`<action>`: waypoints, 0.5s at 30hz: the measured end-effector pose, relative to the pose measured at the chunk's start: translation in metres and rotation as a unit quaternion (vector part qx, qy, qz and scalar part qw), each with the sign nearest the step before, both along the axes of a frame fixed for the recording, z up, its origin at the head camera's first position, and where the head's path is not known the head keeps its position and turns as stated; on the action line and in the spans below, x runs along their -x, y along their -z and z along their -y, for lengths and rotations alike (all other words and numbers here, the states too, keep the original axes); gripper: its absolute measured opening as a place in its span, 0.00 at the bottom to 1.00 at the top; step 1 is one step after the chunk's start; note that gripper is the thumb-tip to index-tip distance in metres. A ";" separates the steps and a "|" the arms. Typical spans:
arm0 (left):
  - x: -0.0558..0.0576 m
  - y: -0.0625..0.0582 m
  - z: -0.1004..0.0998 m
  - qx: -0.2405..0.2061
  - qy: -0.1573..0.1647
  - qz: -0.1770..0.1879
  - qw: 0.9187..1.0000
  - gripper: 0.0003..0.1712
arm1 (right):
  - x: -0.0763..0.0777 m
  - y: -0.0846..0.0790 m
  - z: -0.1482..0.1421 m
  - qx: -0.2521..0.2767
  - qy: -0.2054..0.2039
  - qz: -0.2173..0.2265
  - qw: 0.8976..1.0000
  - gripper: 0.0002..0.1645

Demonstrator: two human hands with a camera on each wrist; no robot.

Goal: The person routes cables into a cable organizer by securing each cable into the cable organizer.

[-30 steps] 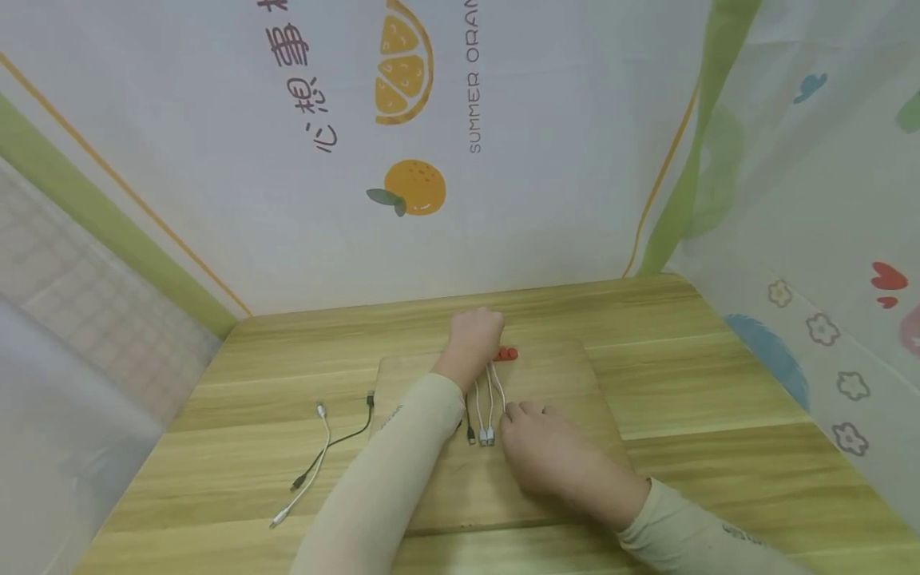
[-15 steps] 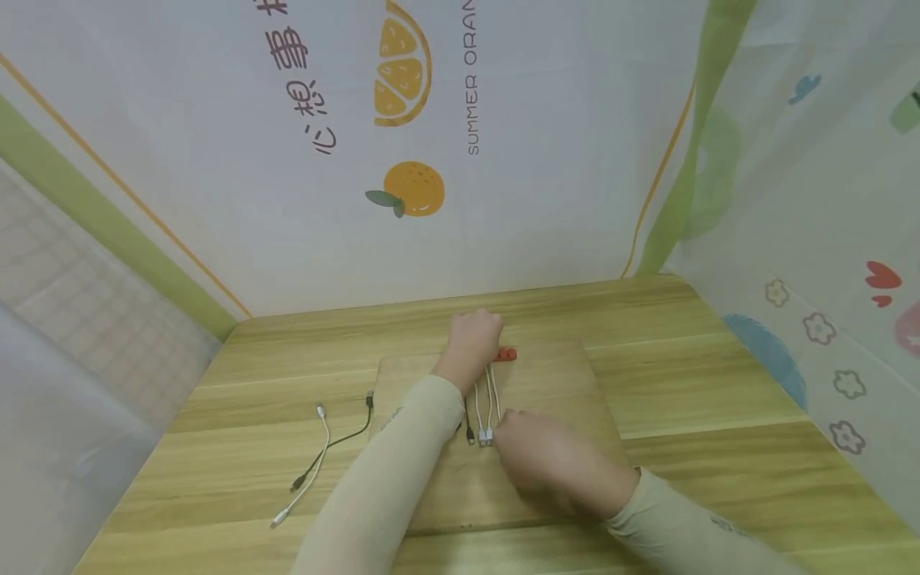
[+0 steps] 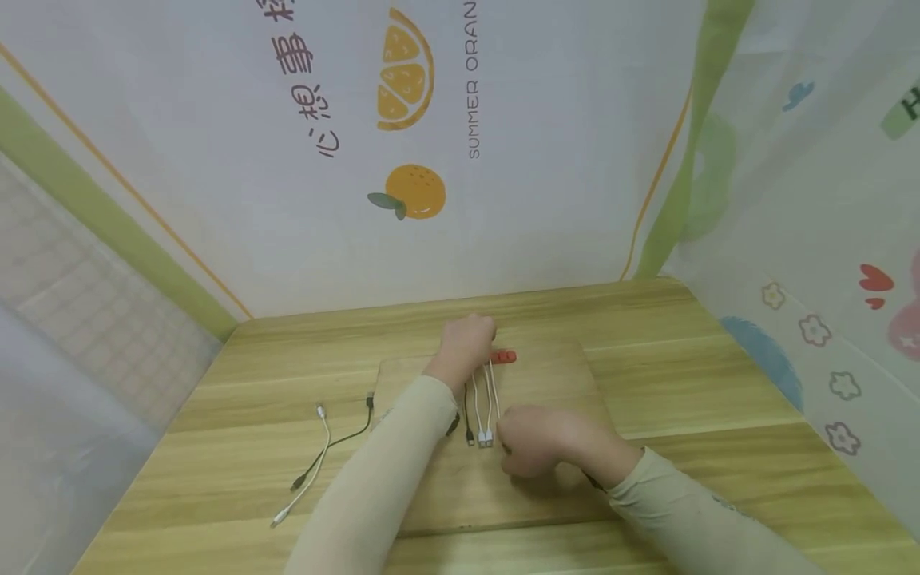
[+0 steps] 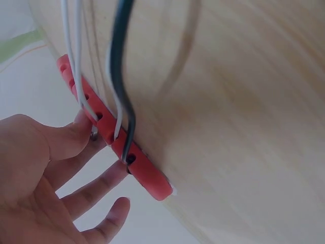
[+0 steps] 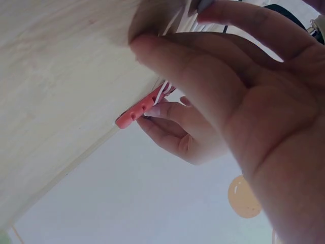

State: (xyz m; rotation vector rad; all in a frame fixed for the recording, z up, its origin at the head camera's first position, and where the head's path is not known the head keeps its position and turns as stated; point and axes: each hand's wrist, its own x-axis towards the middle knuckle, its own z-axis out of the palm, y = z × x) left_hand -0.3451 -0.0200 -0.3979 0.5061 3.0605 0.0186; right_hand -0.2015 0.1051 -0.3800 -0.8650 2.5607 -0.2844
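A red cable clip strip point(image 3: 505, 356) stands at the far edge of a wooden board point(image 3: 460, 499). Several white cables point(image 4: 76, 56) and a dark cable point(image 4: 118, 61) pass through its slots. Behind the strip, my left hand point(image 3: 467, 339) pinches a small metal-tipped cable end point(image 4: 94, 133) between thumb and finger; its other fingers are spread. My right hand point(image 3: 542, 439) lies low over the board with curled fingers, gripping the rightmost white cable point(image 3: 494, 391), whose near end is hidden under it. Beside it lie two white USB plugs point(image 3: 485, 438) and a black plug point(image 3: 470, 438).
Left of the board, a short white cable point(image 3: 325, 455) crosses a short black cable point(image 3: 348, 435) on the wooden table point(image 3: 237, 447). A printed white curtain point(image 3: 546, 176) hangs behind the table, and another point(image 3: 826, 239) at the right.
My right hand has shifted slightly left and its fingers have curled in. The rightmost white cable, bowed before, now runs straighter. My left hand has moved a little left and down at the strip.
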 end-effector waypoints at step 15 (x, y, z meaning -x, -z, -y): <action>0.004 -0.002 0.004 -0.020 -0.004 0.034 0.999 0.17 | 0.002 -0.002 0.002 -0.018 0.000 -0.001 1.000 0.27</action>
